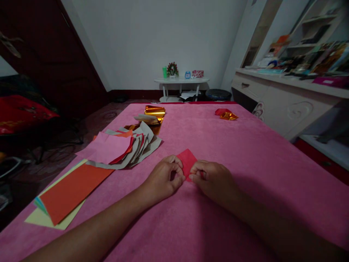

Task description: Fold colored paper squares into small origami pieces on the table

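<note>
Red paper (187, 159), one piece, is lying between two hands on the pink cloth (261, 145), its far corner pointing away from the person, just beyond the grip. The left hand (165, 176) is pinching its left side, the thumb and fingers curling into a narrow ring. The right hand (214, 180) is pinching the right side, thumb and forefinger close together. A spot of red is showing inside the curl of the right hand; whether it belongs to the same piece, I cannot tell.

Left of the grip and a little beyond it, one pile of loose sheets is spreading, a pink sheet (109, 147) topping it and grey sheets (148, 136) fanning out towards the hands; they are overlapping too much to count. Farther left and nearer the person, one orange sheet (76, 189) is covering yellow paper (64, 220). Well beyond the grip, to the left, one gold roll (155, 113) is lying on its side. Well beyond it to the right, two small pieces are resting together, one red piece (222, 111) and one gold piece (229, 116). Straight ahead, past the cloth, one white table (181, 80) is standing, bearing one green cup (164, 72).
</note>
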`<action>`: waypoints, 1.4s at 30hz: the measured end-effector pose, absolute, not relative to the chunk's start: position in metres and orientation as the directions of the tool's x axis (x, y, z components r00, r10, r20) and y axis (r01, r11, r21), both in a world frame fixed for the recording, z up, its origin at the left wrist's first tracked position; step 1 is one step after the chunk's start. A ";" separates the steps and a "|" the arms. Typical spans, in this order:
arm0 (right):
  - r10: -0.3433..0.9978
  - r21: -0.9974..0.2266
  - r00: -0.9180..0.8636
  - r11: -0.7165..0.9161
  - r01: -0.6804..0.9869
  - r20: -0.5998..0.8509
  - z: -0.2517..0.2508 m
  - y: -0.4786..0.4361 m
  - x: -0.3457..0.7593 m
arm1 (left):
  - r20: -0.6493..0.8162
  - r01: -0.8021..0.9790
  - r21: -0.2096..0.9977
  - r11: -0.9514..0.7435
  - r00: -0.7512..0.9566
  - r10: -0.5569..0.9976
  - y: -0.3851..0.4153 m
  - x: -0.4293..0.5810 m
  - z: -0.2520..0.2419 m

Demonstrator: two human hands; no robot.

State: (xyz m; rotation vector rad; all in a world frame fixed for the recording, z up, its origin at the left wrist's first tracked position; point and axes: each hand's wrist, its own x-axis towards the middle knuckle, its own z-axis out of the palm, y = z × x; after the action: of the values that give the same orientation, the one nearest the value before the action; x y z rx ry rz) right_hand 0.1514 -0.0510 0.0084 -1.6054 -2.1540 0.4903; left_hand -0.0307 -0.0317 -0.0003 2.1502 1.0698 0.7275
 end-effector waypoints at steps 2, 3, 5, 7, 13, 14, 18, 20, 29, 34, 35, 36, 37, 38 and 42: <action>0.970 -0.491 -0.218 0.244 0.836 0.110 0.008 -0.051 0.150 | 0.207 0.514 0.712 -0.479 0.498 0.842 -0.033 -0.028 -0.001; 0.974 -0.487 -0.202 0.226 0.844 0.102 0.009 -0.051 0.149 | 0.209 0.525 0.705 -0.477 0.489 0.847 -0.034 -0.027 -0.001; 0.981 -0.492 -0.177 0.193 0.849 0.080 0.010 -0.050 0.148 | 0.216 0.546 0.691 -0.474 0.470 0.856 -0.035 -0.025 -0.002; 0.986 -0.508 -0.153 0.162 0.846 0.060 0.011 -0.048 0.148 | 0.229 0.568 0.671 -0.476 0.452 0.862 -0.036 -0.025 -0.002; 0.993 -0.529 -0.102 0.113 0.841 0.050 0.006 -0.032 0.157 | 0.318 0.554 0.602 -0.575 0.494 0.809 -0.042 -0.026 -0.004; 0.992 -0.528 -0.101 0.126 0.840 0.077 0.004 -0.028 0.159 | 0.334 0.552 0.589 -0.591 0.499 0.800 -0.043 -0.026 -0.005; 0.967 -0.531 -0.140 0.235 0.814 0.213 0.000 -0.007 0.160 | 0.398 0.566 0.517 -0.642 0.505 0.766 -0.043 -0.025 -0.008; 0.954 -0.525 -0.189 0.286 0.802 0.232 0.001 0.006 0.155 | 0.420 0.558 0.466 -0.686 0.543 0.727 -0.043 -0.025 -0.009; 0.974 -0.551 -0.226 0.208 0.808 0.037 0.012 0.028 0.160 | 0.342 0.517 0.191 -0.834 0.762 0.550 -0.048 -0.027 -0.001; 0.985 -0.536 -0.173 0.131 0.834 -0.028 0.016 -0.001 0.193 | 0.333 0.505 0.171 -0.846 0.779 0.532 -0.056 -0.027 -0.001; 0.985 -0.528 -0.165 0.110 0.842 -0.058 0.017 -0.008 0.197 | 0.333 0.502 0.176 -0.847 0.779 0.531 -0.057 -0.027 -0.001; 0.986 -0.510 -0.154 0.102 0.854 -0.059 0.018 -0.014 0.199 | 0.329 0.500 0.177 -0.848 0.782 0.530 -0.059 -0.027 -0.001; 0.991 -0.483 -0.133 0.100 0.870 -0.034 0.020 -0.020 0.200 | 0.323 0.497 0.173 -0.851 0.787 0.525 -0.060 -0.026 0.000; 0.992 -0.449 -0.121 0.118 0.886 0.023 0.022 -0.027 0.201 | 0.315 0.496 0.165 -0.852 0.793 0.522 -0.060 -0.026 0.000; 0.885 -0.346 -0.328 0.437 0.830 0.332 0.029 -0.050 0.198 | 0.282 0.528 0.138 -0.838 0.790 0.544 -0.061 -0.024 0.002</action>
State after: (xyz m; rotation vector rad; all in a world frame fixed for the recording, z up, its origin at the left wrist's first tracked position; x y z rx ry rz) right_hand 0.1979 -0.0503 0.0288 -1.4425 -2.2233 0.1551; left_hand -0.0238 -0.0612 0.0021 2.9232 0.8756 0.4848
